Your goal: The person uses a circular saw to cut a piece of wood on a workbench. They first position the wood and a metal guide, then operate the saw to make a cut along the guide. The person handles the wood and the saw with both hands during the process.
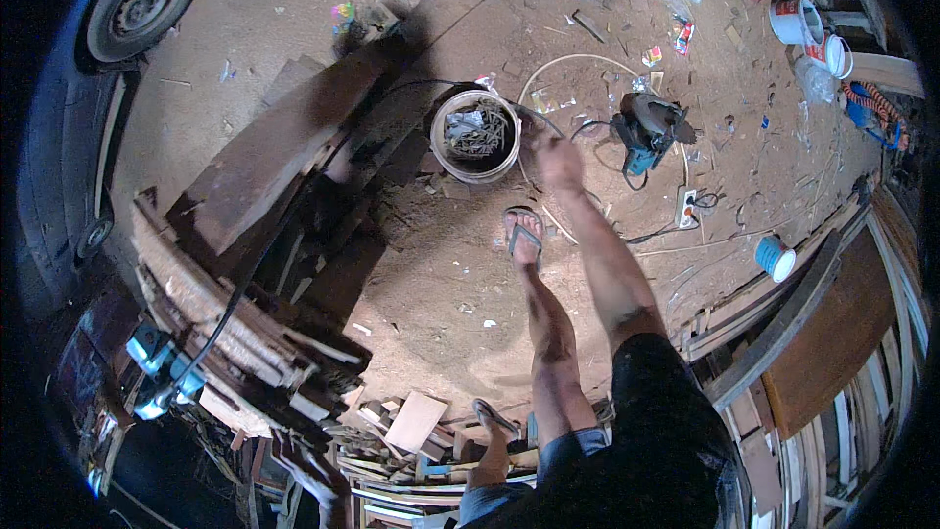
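Off-white plastic bucket (482, 176), one: on the dirt floor (441, 279), upright, holding a tangle of nails (487, 143) and a crumpled clear bag (464, 123).

Right hand (561, 168), one: blurred, just right of the bucket; fingers look loosely curled, but how far open, and whether anything is held, cannot be told.

Left hand (309, 475), one: apparently the dim shape beside the wood stack (230, 338); its opening and any hold cannot be told.

Circular saw (646, 129), one: teal and dark, on the floor right of the right hand, toothed blade (688, 132) exposed.

White power strip (687, 208), one: below the saw, plugs fitted.

Pale cord (573, 58), one: looped loosely between bucket and saw.

Teal power tool (157, 372), one: on the wood stack, black cable trailing toward the bucket.

Foot in sandal (524, 233), one: toes bare, below the bucket.

Hazards, as judged: a foot could snag the loose cord and drag the saw or trip the wearer; a knock to the bucket could spill nails near bare toes; a careless reach rightward could meet the blade; if powered, an accidental trigger press would worsen it.
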Motion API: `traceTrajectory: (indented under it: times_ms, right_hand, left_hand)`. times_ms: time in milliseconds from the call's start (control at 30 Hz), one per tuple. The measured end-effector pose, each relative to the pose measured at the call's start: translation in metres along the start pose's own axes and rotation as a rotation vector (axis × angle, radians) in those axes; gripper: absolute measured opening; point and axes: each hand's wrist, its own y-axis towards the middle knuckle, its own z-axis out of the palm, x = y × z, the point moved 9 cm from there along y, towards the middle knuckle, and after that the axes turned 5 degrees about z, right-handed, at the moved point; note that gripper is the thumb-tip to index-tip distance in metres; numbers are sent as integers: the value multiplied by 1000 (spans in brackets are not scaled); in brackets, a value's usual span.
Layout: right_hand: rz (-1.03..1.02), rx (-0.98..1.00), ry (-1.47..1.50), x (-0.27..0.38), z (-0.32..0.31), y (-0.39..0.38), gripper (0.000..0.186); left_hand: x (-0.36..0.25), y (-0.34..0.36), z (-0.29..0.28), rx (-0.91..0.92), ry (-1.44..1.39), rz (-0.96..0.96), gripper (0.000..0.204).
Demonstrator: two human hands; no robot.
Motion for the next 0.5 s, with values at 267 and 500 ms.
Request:
traceTrajectory:
  times_ms: [267, 500]
  right_hand:
    - [-3, 351, 425, -31, 25, 73, 64]
    - [-113, 510, 791, -12, 110, 73, 53]
  left_hand:
    - [-9, -13, 8, 71, -14, -58, 68]
    - [-4, -25, 10, 56, -43, -89, 66]
